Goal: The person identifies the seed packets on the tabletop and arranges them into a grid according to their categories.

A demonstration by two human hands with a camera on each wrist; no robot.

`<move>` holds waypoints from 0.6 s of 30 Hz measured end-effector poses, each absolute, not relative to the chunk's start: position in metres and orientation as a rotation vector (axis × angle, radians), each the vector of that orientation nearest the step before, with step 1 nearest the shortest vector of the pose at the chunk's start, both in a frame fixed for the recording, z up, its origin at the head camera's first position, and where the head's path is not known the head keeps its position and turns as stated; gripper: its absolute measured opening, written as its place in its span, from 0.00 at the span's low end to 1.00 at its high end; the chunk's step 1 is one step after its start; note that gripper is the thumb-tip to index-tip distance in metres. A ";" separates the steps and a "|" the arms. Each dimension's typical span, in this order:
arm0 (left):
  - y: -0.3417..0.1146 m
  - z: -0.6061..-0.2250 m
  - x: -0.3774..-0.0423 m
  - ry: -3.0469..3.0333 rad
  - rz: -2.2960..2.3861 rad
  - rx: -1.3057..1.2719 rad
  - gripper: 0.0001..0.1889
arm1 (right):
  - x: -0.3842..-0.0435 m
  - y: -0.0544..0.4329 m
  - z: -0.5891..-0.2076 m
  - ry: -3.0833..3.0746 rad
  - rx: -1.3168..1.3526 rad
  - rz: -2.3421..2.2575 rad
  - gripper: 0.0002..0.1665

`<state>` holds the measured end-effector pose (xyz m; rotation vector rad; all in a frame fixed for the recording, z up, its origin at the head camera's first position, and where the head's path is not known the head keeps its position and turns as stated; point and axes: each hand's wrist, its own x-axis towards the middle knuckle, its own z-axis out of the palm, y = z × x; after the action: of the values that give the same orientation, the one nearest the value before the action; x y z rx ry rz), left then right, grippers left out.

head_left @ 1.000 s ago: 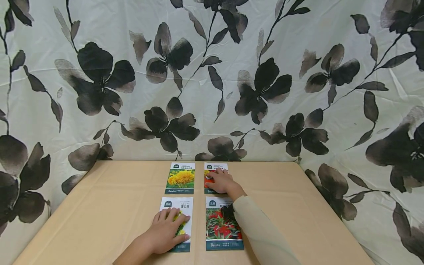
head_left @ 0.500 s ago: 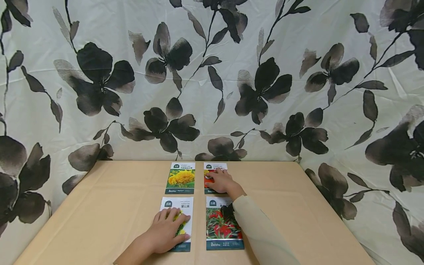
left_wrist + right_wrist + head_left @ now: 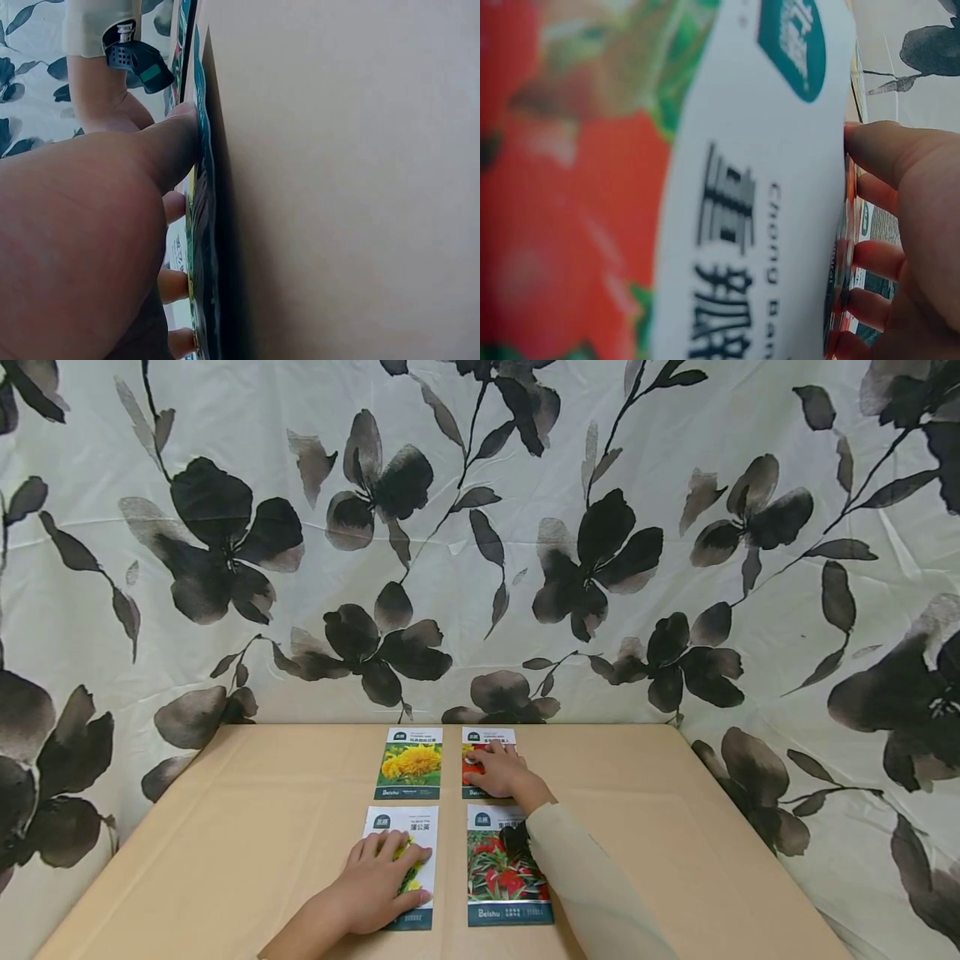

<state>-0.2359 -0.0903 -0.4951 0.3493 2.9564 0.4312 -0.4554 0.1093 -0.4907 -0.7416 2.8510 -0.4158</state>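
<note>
Beishu flower packets, which look like seed packets, lie in two rows on the tabletop. My left hand (image 3: 382, 881) rests on the front-left packet (image 3: 401, 818), fingers spread forward, covering much of its yellow flower picture. In the left wrist view, the thumb and fingertips touch that packet (image 3: 204, 225). My right hand (image 3: 501, 772) lies on the back-right packet (image 3: 487, 735), hiding most of its red picture. Below the right wrist is the front-right packet (image 3: 498, 872) with red flowers, seen very close in the right wrist view. The back-left packet (image 3: 408, 764), with yellow flowers, is untouched.
A light brown covering spreads over the table (image 3: 637, 827). Behind it hangs a pale cloth (image 3: 480, 577) printed with dark flowers. A black camera (image 3: 515, 842) on the right wrist overlaps the front-right packet, and the right sleeve (image 3: 592, 885) passes its right edge.
</note>
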 end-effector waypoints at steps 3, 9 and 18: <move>-0.090 -0.496 -0.237 2.956 0.425 0.350 0.33 | -0.455 0.110 -0.490 2.848 -0.740 -0.419 0.32; -0.091 -0.497 -0.238 2.945 0.436 0.352 0.34 | -0.455 0.110 -0.488 2.838 -0.734 -0.406 0.32; -0.091 -0.496 -0.238 2.938 0.441 0.359 0.34 | -0.457 0.110 -0.489 2.822 -0.734 -0.408 0.32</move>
<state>-0.2384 -0.0909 -0.4959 0.3591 2.9383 0.4414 -0.4567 0.1099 -0.4889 -0.7345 2.8216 -0.4080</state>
